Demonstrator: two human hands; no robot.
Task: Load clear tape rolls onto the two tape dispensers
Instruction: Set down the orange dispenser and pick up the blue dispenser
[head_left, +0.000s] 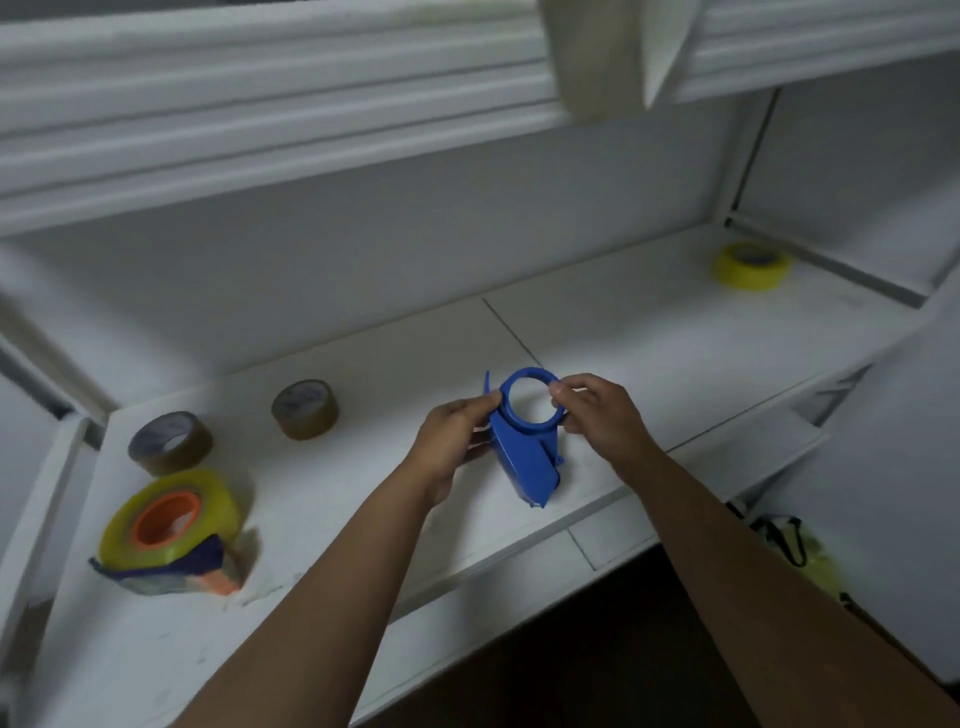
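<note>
Hands, left (453, 435) and right (596, 415), both grip one empty blue dispenser (525, 452) above bench (649, 332); one loaded dispenser (171, 530), two brown rolls (170, 442) (305, 409), one yellow roll (752, 265).

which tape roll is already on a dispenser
The big yellowish clear roll at near left, seated on the orange-hubbed dispenser. The two brown rolls and far yellow roll lie loose.

Blue dispenser (524, 457) (empty ring) upright; second dispenser (171, 545) loaded.
</note>
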